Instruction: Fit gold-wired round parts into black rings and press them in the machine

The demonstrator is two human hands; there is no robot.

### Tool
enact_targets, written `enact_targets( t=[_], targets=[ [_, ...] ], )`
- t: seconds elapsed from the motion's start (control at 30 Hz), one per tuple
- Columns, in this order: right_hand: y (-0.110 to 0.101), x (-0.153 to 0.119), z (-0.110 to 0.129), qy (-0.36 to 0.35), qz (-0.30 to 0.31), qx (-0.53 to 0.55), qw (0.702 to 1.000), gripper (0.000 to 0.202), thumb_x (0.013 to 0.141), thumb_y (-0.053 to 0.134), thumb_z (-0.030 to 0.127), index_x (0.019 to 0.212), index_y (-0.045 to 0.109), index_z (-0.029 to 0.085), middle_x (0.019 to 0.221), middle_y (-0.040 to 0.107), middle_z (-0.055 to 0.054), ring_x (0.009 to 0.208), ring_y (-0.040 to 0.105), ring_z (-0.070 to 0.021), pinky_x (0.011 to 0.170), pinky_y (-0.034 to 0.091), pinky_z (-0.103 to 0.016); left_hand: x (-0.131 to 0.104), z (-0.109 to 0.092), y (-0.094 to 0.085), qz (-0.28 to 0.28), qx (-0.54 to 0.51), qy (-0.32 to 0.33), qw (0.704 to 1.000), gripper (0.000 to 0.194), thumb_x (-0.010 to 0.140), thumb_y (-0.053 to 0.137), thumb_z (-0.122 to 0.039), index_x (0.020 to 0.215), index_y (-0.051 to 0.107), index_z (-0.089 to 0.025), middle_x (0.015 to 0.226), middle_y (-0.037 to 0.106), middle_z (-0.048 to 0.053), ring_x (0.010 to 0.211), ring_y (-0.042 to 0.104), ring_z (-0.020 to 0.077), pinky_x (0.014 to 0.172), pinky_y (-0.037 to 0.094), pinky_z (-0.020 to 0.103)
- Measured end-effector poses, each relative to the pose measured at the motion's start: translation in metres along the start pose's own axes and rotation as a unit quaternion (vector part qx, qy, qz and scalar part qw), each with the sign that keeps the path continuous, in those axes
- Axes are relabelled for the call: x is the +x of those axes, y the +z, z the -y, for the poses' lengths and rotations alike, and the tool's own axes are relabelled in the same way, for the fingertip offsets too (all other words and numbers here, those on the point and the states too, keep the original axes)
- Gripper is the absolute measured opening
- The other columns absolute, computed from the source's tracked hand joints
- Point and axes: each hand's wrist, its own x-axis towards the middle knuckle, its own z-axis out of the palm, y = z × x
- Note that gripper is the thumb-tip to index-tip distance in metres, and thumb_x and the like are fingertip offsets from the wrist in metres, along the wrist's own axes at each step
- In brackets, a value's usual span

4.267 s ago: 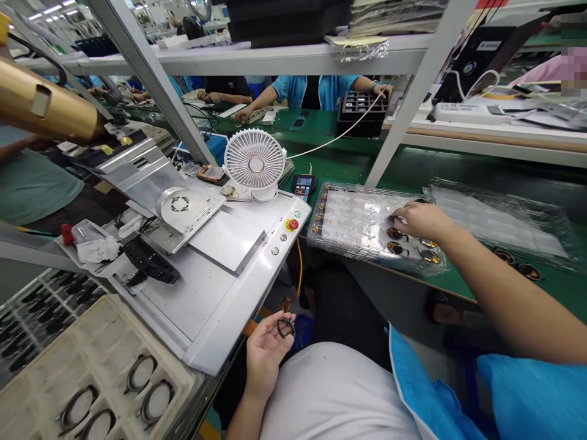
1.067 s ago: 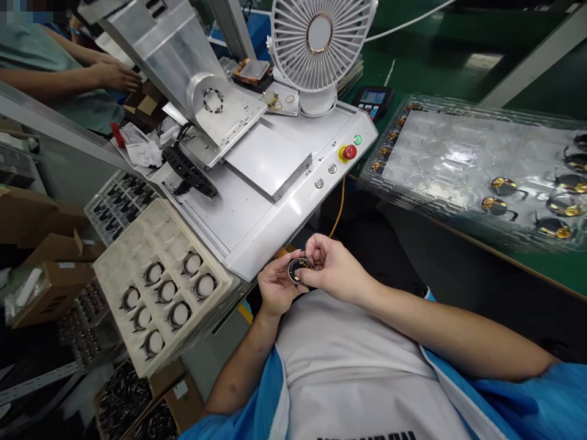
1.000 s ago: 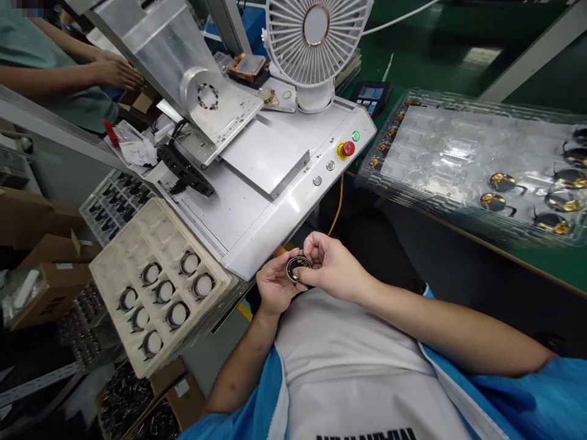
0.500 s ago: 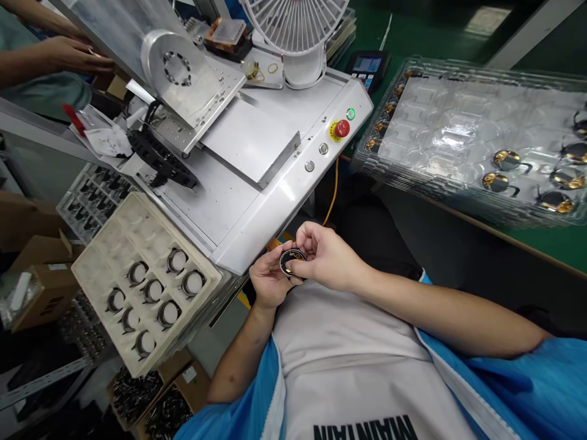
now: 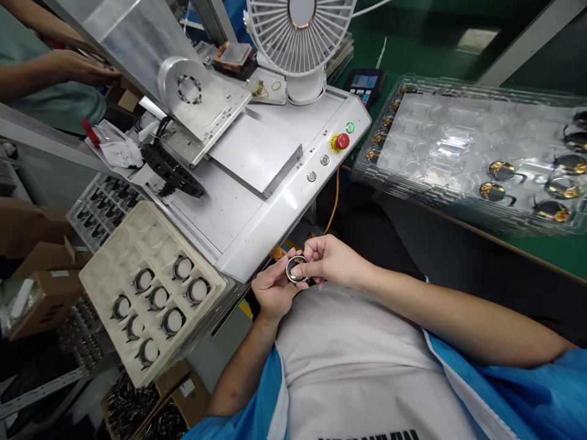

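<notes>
A small round part (image 5: 297, 269) with a silvery rim and a dark inside is held between both hands, just in front of the grey shirt. My left hand (image 5: 274, 287) has its fingers closed on the part's left and lower edge. From the right, my right hand (image 5: 337, 261) presses its thumb onto the face of the part, its other fingers curled at the rim. Fingers cover some of the rim. At the left, a beige tray (image 5: 103, 269) holds several ring-shaped parts with pale discs.
A white machine table (image 5: 247, 244) with a red emergency button (image 5: 342, 142) lies beyond my hands. A white fan (image 5: 300, 36) stands at its back. Stacked clear trays (image 5: 440, 146) with black and gold parts are at the right. A co-worker's hand (image 5: 82, 66) shows at the upper left.
The view has shifted slightly, so the scene sits lower. Both hands still hold the round part, whose silvery rim now shows more clearly.
</notes>
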Motion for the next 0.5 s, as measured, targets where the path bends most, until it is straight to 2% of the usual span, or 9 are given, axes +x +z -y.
enact_targets(
  t=[0.13, 0.3, 0.4, 0.43, 0.5],
  targets=[
    [0.004, 0.003, -0.006, -0.004, -0.011, 0.042, 0.999, 0.062, 0.048, 0.099, 0.049, 0.061, 0.046, 0.019, 0.049, 0.061, 0.001, 0.038, 0.051, -0.0089, 0.033, 0.045, -0.018, 0.000, -0.004, 0.002, 0.019, 0.019, 0.023, 0.999, 0.057, 0.057, 0.100, -0.022, 0.110, 0.081, -0.031, 0.109, 0.082, 0.006, 0.101, 0.080, 0.0295, 0.093, 0.067, 0.044],
    [0.014, 0.009, -0.006, -0.019, -0.008, 0.030, 0.999, 0.061, 0.050, 0.099, 0.051, 0.065, 0.050, 0.019, 0.052, 0.062, 0.001, 0.041, 0.053, -0.0093, 0.035, 0.048, -0.019, -0.003, -0.002, 0.001, -0.035, 0.033, 0.031, 0.998, 0.055, 0.062, 0.098, -0.029, 0.114, 0.080, -0.028, 0.114, 0.082, 0.008, 0.102, 0.080, 0.0299, 0.091, 0.067, 0.044],
    [0.010, 0.021, 0.011, -0.029, 0.006, -0.047, 0.998, 0.057, 0.050, 0.101, 0.049, 0.072, 0.059, 0.016, 0.059, 0.064, -0.001, 0.052, 0.060, -0.0122, 0.038, 0.052, -0.019, 0.000, -0.007, 0.001, -0.076, 0.017, 0.013, 0.997, 0.051, 0.072, 0.093, -0.032, 0.120, 0.077, -0.027, 0.120, 0.080, 0.010, 0.109, 0.078, 0.0303, 0.094, 0.066, 0.043],
    [0.005, 0.027, 0.021, -0.045, -0.010, -0.072, 0.996, 0.057, 0.050, 0.101, 0.048, 0.075, 0.062, 0.016, 0.062, 0.065, -0.001, 0.054, 0.061, -0.0130, 0.038, 0.051, -0.018, 0.001, -0.010, 0.002, -0.080, 0.006, 0.010, 0.997, 0.049, 0.076, 0.091, -0.032, 0.122, 0.076, -0.027, 0.122, 0.079, 0.010, 0.112, 0.077, 0.0307, 0.097, 0.065, 0.044],
    [-0.010, 0.042, 0.048, -0.106, -0.099, -0.089, 0.985, 0.053, 0.056, 0.100, 0.046, 0.079, 0.062, 0.016, 0.062, 0.063, 0.000, 0.051, 0.060, -0.0123, 0.035, 0.048, -0.018, 0.005, -0.019, 0.002, -0.061, -0.016, 0.010, 0.998, 0.045, 0.081, 0.086, -0.033, 0.124, 0.074, -0.027, 0.125, 0.078, 0.010, 0.113, 0.076, 0.0314, 0.101, 0.062, 0.047]
  ],
)
